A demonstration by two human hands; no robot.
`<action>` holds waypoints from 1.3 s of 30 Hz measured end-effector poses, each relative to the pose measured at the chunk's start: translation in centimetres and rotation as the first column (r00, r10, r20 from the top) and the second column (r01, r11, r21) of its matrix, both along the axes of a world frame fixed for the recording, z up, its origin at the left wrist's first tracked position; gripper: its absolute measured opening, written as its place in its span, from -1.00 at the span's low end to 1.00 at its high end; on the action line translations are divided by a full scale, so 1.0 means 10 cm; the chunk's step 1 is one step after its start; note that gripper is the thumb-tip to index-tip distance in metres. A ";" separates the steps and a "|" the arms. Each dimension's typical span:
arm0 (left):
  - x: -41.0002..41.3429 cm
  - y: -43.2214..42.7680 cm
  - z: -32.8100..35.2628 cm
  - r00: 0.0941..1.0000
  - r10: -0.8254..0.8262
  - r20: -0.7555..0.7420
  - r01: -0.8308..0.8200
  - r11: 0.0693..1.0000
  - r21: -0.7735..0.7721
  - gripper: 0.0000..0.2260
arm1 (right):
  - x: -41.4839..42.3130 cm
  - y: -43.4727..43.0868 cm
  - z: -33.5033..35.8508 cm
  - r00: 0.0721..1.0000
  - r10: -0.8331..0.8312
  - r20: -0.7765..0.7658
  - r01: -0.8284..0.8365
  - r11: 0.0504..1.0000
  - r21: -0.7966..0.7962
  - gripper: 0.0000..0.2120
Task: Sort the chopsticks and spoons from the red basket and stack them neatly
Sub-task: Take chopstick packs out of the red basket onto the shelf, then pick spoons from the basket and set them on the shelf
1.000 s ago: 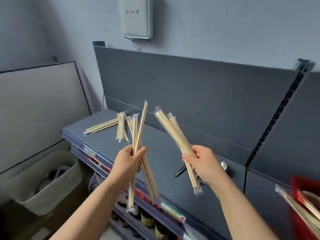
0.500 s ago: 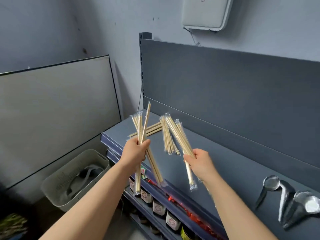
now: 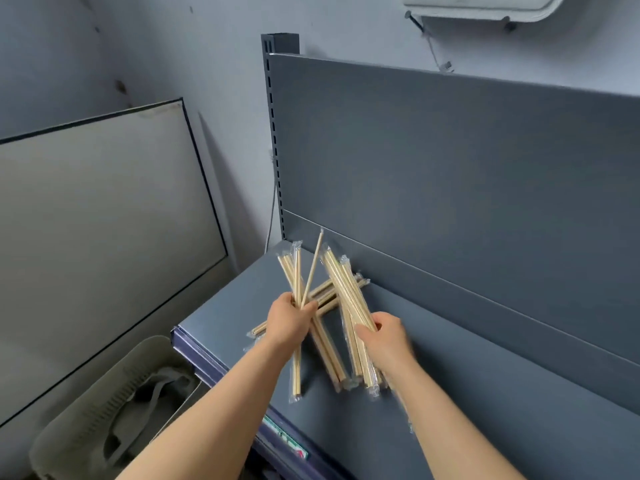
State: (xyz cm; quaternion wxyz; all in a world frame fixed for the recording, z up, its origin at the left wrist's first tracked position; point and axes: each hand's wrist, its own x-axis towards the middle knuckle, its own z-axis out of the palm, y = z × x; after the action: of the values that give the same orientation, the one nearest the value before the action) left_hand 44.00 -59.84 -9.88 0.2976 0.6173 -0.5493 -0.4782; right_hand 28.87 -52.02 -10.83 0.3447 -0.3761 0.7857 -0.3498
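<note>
My left hand [image 3: 289,323] grips a fan of wrapped wooden chopsticks [image 3: 297,271] plus one bare stick, held upright over the left end of the grey shelf [image 3: 485,393]. My right hand [image 3: 386,336] grips a second bundle of wrapped chopsticks [image 3: 341,282], tilted up to the left. Under both hands lies a pile of wrapped chopsticks [image 3: 323,296] on the shelf, partly hidden by my hands. The red basket and the spoons are out of view.
The shelf's back panel [image 3: 450,168] rises right behind the pile. A beige bin [image 3: 114,403] stands on the floor at the lower left, beside a leaning board [image 3: 97,220]. A white box [image 3: 481,5] hangs on the wall above.
My view has swung left, so the spoons and the basket have left the frame. Both hands have moved with their chopsticks toward the pile at the shelf's left end.
</note>
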 end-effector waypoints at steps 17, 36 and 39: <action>0.12 -0.24 -0.10 0.902 -0.398 0.167 0.426 0.882 -0.202 -0.79 | 0.36 0.04 -0.22 0.963 -0.219 -0.158 0.218 0.976 -0.023 -0.57; 0.16 0.18 0.30 0.560 -0.768 0.311 0.812 0.434 -0.391 -0.74 | 0.54 1.64 0.44 0.583 -0.813 0.013 0.788 0.561 -0.256 -0.70; -0.05 0.52 0.45 0.511 -0.835 0.203 0.818 0.401 -0.412 -0.80 | 0.50 2.29 0.56 0.459 -0.885 0.079 0.853 0.414 -0.319 -0.74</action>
State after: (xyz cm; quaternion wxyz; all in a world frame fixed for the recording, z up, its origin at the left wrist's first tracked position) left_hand 43.54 -54.60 -5.41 0.1679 0.1665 -0.8719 -0.4289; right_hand 33.83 -29.11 -5.24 0.0089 0.0185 0.8160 -0.5776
